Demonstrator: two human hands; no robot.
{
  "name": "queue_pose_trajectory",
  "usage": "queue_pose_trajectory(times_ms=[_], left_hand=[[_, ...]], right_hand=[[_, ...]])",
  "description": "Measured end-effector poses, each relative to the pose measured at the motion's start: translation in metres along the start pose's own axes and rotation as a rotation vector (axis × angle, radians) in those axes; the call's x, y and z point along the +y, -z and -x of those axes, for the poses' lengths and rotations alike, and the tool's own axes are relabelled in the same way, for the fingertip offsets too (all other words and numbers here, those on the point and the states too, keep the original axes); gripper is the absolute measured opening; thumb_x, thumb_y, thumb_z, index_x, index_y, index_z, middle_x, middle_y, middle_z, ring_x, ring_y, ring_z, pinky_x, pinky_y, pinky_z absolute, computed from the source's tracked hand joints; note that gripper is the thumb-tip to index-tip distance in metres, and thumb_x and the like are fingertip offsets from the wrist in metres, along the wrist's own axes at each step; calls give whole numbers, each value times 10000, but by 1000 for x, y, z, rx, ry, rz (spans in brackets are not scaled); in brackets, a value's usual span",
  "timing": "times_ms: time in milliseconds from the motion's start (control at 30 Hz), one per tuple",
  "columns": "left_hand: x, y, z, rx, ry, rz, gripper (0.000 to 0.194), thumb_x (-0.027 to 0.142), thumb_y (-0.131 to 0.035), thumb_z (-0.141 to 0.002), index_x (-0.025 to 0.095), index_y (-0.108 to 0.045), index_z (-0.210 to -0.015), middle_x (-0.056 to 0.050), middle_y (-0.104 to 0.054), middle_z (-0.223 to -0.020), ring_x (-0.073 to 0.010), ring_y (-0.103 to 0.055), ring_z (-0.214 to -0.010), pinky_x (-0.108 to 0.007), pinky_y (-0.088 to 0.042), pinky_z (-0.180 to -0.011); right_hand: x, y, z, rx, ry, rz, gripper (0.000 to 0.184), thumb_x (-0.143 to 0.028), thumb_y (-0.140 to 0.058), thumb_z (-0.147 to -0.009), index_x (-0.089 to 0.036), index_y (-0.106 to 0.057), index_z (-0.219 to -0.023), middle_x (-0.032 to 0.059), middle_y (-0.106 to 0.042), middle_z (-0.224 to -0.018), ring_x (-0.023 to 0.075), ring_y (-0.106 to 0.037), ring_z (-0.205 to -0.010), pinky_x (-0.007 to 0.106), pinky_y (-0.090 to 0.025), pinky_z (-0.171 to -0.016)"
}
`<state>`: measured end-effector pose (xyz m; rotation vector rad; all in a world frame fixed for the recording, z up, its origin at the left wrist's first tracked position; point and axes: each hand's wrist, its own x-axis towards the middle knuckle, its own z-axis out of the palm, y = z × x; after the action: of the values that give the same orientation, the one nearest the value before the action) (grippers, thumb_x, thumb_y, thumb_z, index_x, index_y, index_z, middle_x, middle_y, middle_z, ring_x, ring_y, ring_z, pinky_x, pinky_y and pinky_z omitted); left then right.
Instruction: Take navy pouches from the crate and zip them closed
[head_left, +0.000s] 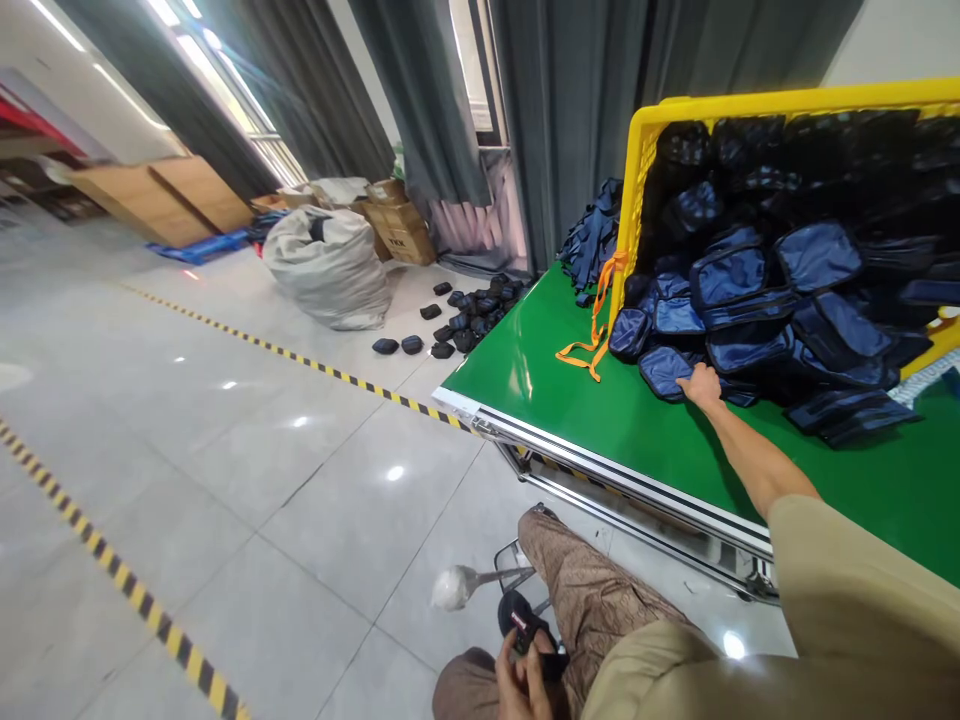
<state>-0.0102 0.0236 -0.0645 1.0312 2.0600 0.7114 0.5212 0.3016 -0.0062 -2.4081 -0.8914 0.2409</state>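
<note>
My right hand [701,385] reaches over the green table [540,365] and grips the edge of a small dark-blue zip pouch [664,372] at the front of a heap. More blue pouches [727,275] spill out of a yellow plastic crate [636,190] lying with its opening toward me. My left hand [521,682] is low by my lap, its fingers curled together. Something dark shows beside those fingers, but whether they hold it is unclear. Just beyond is a black shoe [517,612].
An orange strap [596,325] hangs from the crate onto the table. Dark straps or fabric [592,240] lie behind it. Several small dark pouches [480,315] are scattered on the floor near a big pale sack [328,265] and cardboard boxes [401,232]. Striped tape [300,360] marks the floor.
</note>
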Motion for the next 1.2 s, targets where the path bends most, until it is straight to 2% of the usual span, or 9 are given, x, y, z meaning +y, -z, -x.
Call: queue_pose_trajectory(times_ms=[133, 267, 433, 533, 600, 700, 833, 967, 1200], left_hand=[[-5, -12, -4, -115, -40, 85, 610, 661, -491, -1005, 198, -636, -1373, -80, -795, -953, -313, -804, -977, -398, -577, -891], [19, -16, -5, -317, -95, 177, 736, 772, -559, -961, 186, -653, -1398, -85, -803, -996, -306, -786, -987, -405, -585, -917], [84, -17, -4, -436, -145, 364, 751, 812, -625, -958, 171, -696, -1342, -3, -674, -734, -199, -648, -671, -305, -519, -663], [118, -15, -8, -502, -61, 693, 769, 843, -625, -946, 150, -692, -1272, -47, -730, -905, -138, -639, -646, -264, -543, -637], [132, -11, -12, -496, -3, 838, 791, 887, -651, -892, 148, -688, -1172, -50, -724, -913, -151, -670, -670, -273, -574, -633], [138, -4, -14, -419, 9, 841, 665, 789, -798, -843, 175, -679, -1067, -21, -703, -857, -174, -697, -731, -291, -604, -702], [130, -2, -14, -324, 6, 802, 493, 664, -816, -865, 197, -679, -940, -12, -716, -845, -180, -691, -760, -296, -596, -729], [122, -3, -21, -248, 128, 962, 412, 585, -800, -808, 207, -637, -809, 23, -655, -696, -149, -618, -612, -263, -529, -595], [129, 6, -30, -247, 319, 1246, 278, 390, -801, -765, 202, -599, -738, 53, -639, -622, -73, -527, -486, -188, -463, -528]], right_hand=[[8, -6, 17, -39, 103, -13, 216, -346, -720, -955, -185, -583, -997, 202, -674, -1170, 292, -601, -1093, 425, -434, -968], [2, -21, 74, -159, 352, -88, 188, -241, -710, -855, -257, -527, -892, 71, -705, -1024, 273, -595, -1010, 371, -451, -936], [-23, -34, 184, -406, 656, -341, 209, -308, -662, -891, -281, -454, -899, 76, -721, -1080, 289, -619, -1036, 404, -480, -958], [-37, -30, 245, -576, 753, -427, 196, -256, -637, -898, -285, -444, -916, 85, -718, -1127, 300, -627, -1090, 435, -494, -1001], [-42, -25, 276, -665, 853, -454, 176, -195, -621, -904, -282, -469, -932, 88, -715, -1145, 299, -633, -1110, 446, -498, -1011], [-46, -19, 309, -732, 985, -514, 169, -141, -615, -946, -276, -515, -965, 82, -702, -1137, 284, -645, -1091, 437, -519, -975], [-51, -4, 326, -782, 1048, -552, 127, -236, -713, -1024, -272, -613, -1095, 80, -722, -1163, 273, -676, -1104, 437, -552, -994], [-57, 21, 315, -1054, 1068, -456, 586, -513, -840, -987, -272, -636, -1481, 129, -701, -1439, 309, -660, -1347, 480, -534, -1170], [-59, 31, 309, -1114, 1047, -448, 458, -515, -650, -1118, -267, -718, -1497, 123, -719, -1487, 279, -661, -1393, 475, -511, -1229]])
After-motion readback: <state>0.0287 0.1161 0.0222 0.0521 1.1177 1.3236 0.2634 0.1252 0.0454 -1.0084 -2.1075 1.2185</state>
